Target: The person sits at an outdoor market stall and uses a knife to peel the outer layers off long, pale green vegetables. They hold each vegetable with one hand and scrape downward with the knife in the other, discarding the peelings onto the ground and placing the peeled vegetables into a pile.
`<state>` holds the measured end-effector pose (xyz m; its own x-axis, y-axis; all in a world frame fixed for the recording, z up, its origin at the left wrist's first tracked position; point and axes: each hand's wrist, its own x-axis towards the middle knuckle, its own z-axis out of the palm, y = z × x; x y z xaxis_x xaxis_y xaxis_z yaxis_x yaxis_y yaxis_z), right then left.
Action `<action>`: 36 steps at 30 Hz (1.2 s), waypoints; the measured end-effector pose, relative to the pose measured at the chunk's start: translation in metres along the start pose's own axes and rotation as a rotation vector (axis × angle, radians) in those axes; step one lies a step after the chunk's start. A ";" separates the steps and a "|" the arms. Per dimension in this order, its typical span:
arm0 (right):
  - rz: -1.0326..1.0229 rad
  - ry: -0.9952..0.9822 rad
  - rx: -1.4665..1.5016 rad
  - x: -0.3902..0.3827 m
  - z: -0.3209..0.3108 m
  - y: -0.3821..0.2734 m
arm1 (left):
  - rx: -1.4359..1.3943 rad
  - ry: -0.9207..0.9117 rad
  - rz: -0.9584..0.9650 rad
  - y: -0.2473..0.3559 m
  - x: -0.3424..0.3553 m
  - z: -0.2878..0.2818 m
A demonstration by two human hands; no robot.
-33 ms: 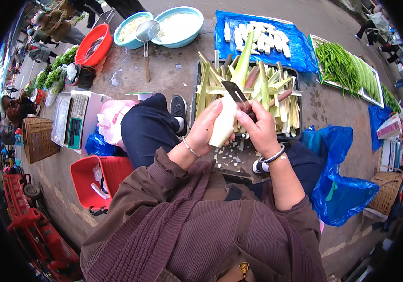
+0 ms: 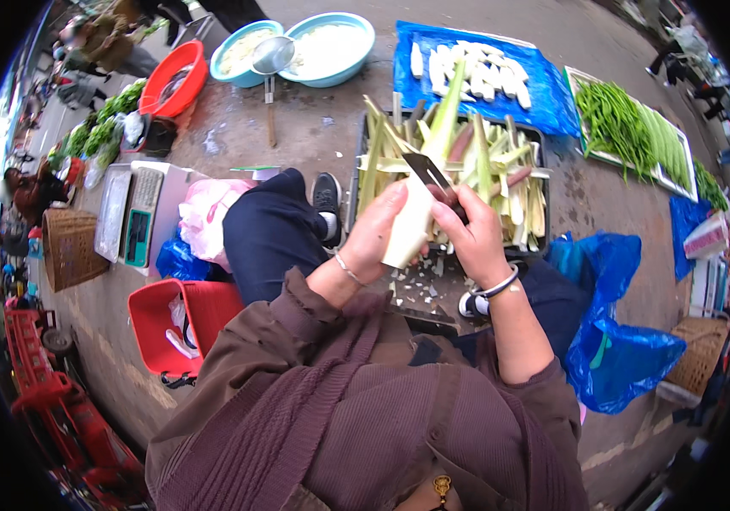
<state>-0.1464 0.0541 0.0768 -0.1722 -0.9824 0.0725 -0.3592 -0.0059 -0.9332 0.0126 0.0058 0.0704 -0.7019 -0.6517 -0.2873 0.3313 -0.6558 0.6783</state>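
A pale, thick-based shoot [image 2: 409,230], probably a bamboo shoot or water bamboo, slants across in front of me with its green, leafy end pointing away. My left hand [image 2: 371,237] is closed around its white lower part. In my right hand [image 2: 477,237] is a dark slotted peeling knife [image 2: 424,169], gripped by its handle, its blade lying against or just over the shoot's side. Beyond both hands a black crate [image 2: 544,204] is heaped with long green and reddish husk strips [image 2: 501,153]. White scraps [image 2: 420,289] are scattered on the ground below.
Peeled white shoots [image 2: 482,72] lie on blue plastic [image 2: 544,109] behind the crate. Green peppers [image 2: 616,123] fill a tray at right. Blue basins [image 2: 339,78], a strainer [image 2: 272,58] and a scale [image 2: 139,217] stand to the left. A red bin [image 2: 148,328] and blue bag [image 2: 620,358] flank my legs.
The whole view has shifted very slightly. Both hands keep their grips on the shoot and the peeling knife, with hardly any visible movement.
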 end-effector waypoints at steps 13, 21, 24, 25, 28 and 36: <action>-0.061 -0.028 0.009 -0.006 0.008 -0.002 | 0.031 0.136 0.155 -0.016 0.009 -0.003; -0.101 0.020 -0.220 -0.011 0.014 -0.002 | 0.094 0.217 0.185 -0.020 0.014 -0.008; -0.088 -0.009 -0.274 -0.011 0.012 -0.007 | 0.192 0.303 0.160 -0.023 0.019 -0.011; -0.101 -0.033 -0.250 -0.012 0.011 -0.008 | 0.193 0.298 0.237 -0.024 0.021 -0.011; 0.001 -0.211 0.205 -0.014 0.004 -0.011 | 0.154 0.367 0.270 -0.018 0.023 -0.013; 0.158 0.097 0.390 0.011 -0.016 0.026 | -0.127 0.068 0.082 0.004 0.006 -0.015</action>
<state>-0.1719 0.0459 0.0590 -0.2892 -0.9549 -0.0670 0.0485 0.0553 -0.9973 0.0187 -0.0062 0.0611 -0.6263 -0.7265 -0.2830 0.4657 -0.6397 0.6115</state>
